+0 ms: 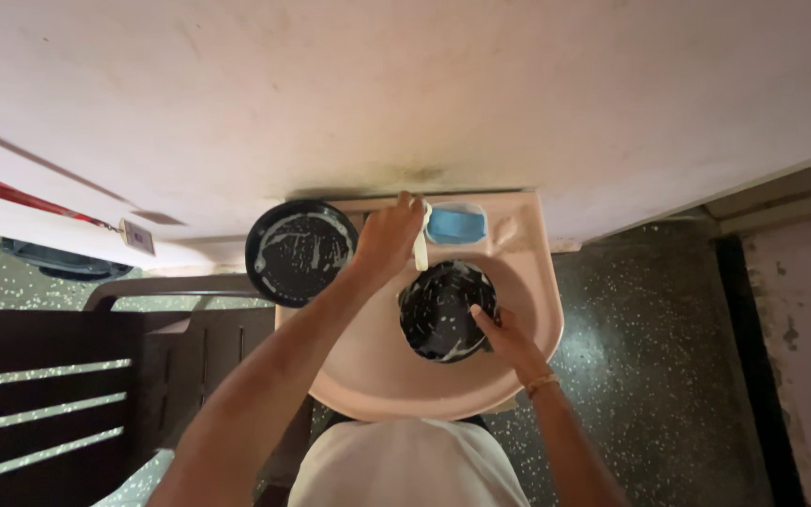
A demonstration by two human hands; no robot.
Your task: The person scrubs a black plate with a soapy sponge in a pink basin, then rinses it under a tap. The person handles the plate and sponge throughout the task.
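Note:
I look straight down at a pink wash basin (529, 314) fixed to a pale wall. My right hand (509, 340) grips the rim of a small black pan (443, 310) streaked with white suds, held over the bowl. My left hand (389, 237) reaches to the back of the basin and closes on the pale tap handle (420, 246). A second black pan (299, 252), also soapy, rests on the basin's left shoulder beside that hand.
A blue soap dish (456, 225) sits at the back of the basin. A dark slatted chair (58, 394) stands at the left. Speckled floor (650, 376) lies to the right, with a wall edge (800, 310) at the far right.

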